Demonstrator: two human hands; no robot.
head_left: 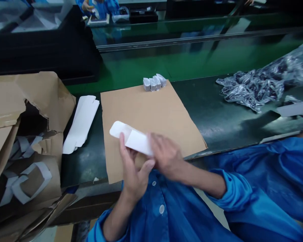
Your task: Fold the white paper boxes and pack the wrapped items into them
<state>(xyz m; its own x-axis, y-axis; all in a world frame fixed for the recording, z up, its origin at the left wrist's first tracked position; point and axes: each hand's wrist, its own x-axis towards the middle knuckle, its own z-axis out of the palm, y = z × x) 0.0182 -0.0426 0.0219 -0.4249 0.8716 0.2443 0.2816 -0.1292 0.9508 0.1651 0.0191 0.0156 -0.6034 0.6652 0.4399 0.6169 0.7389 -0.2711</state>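
Both my hands hold a small white cardboard box (pixel 131 137) with one end flap open, above a brown cardboard sheet (pixel 151 107). My left hand (pixel 132 169) grips the box from below with fingers curled round it. My right hand (pixel 166 154) is closed over the box's right end and looks slightly blurred. Both my sleeves are blue.
A stack of flat white box blanks (pixel 81 123) lies left of the sheet. A few small folded grey-white boxes (pixel 154 82) sit at the sheet's far edge. A torn brown carton (pixel 22 134) stands left, crumpled clear plastic bags (pixel 257 87) lie right, and another person's hands (pixel 88 6) are across the green belt.
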